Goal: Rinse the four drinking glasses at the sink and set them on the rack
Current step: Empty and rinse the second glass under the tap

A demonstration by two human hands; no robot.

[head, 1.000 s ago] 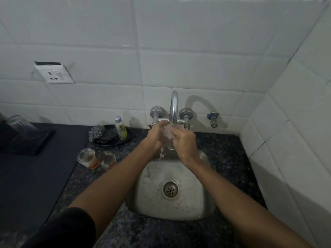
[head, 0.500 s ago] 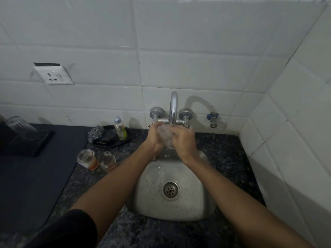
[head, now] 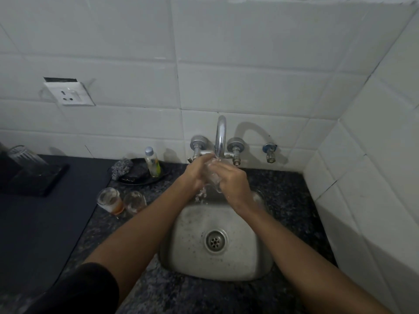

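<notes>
At the centre of the frame both hands met under the tap (head: 220, 134), above the back edge of the steel sink (head: 256, 266). The left hand (head: 196, 172) and the right hand (head: 231, 181) were wrapped around a clear glass (head: 212, 175), with water spilling below it. Left of the sink, two unrinsed glasses (head: 122, 200) stood touching on the dark counter (head: 158, 293). At the far left edge, a ribbed glass (head: 23, 156) sat on the black rack (head: 36, 180).
</notes>
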